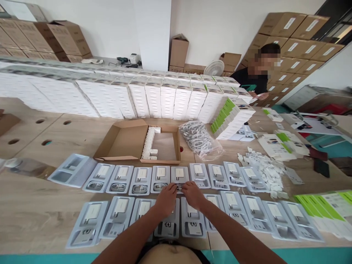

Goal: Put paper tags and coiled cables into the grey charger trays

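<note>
My left hand [166, 200] and my right hand [194, 195] meet at the lower compartment of a plastic tray [173, 178] in the far row. Between their bent fingertips is a coiled grey cable [179, 187], mostly covered by the fingers. A white charger [179, 172] lies in that tray's upper compartment. To the left, several far-row trays hold a charger and a coiled cable [139, 189]. Trays to the right, like this tray [200, 176], show chargers but no coil. The near row of trays [73, 234] holds chargers, some with a printed card [83, 236]; my forearms partly cover it.
An open cardboard box [121, 141] with white chargers and a plastic bag of cables [196, 139] stand beyond the trays. Small white pieces [264, 168] are heaped right. Stacked white boxes [167, 97] line the back. A co-worker [254, 79] stands at back right.
</note>
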The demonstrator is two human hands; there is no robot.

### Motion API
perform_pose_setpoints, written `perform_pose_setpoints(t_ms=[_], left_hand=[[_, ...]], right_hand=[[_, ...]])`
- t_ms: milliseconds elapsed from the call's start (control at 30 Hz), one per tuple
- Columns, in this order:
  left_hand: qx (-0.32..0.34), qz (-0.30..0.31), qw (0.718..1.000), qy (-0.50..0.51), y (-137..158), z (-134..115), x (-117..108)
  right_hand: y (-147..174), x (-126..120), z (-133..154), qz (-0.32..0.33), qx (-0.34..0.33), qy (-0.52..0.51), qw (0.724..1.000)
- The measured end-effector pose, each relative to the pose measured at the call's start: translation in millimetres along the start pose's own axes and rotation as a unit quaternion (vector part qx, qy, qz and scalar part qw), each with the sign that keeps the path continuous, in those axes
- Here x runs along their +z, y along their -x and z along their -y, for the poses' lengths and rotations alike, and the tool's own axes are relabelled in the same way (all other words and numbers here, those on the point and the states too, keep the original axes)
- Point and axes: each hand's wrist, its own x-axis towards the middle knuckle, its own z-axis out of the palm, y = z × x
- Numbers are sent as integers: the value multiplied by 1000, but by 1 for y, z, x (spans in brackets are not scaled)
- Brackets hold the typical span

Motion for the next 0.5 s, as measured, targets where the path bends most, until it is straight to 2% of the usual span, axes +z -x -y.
perform_pose_setpoints(t_ms=[100, 200, 267, 367, 433, 500], left_hand=[[-18, -2, 1000, -6, -5, -3, 0], [-11, 3, 1000, 15, -3, -2, -8], [-4, -5, 999, 45, 6, -1, -16], [-35, -36, 994, 99, 29, 1, -29], [-75, -51, 987, 133, 49, 2, -36], [-117, -67, 978, 160, 68, 3, -40]], right_hand=[[-2, -11, -11, -20, 7, -34, 999], [-4, -38, -51, -100, 110, -77, 986], [-8, -61, -90, -163, 203, -102, 960], [-24, -91, -148, -213, 309, -153, 914], [-44, -102, -176, -226, 357, -206, 883], [-70, -105, -190, -233, 387, -263, 853]])
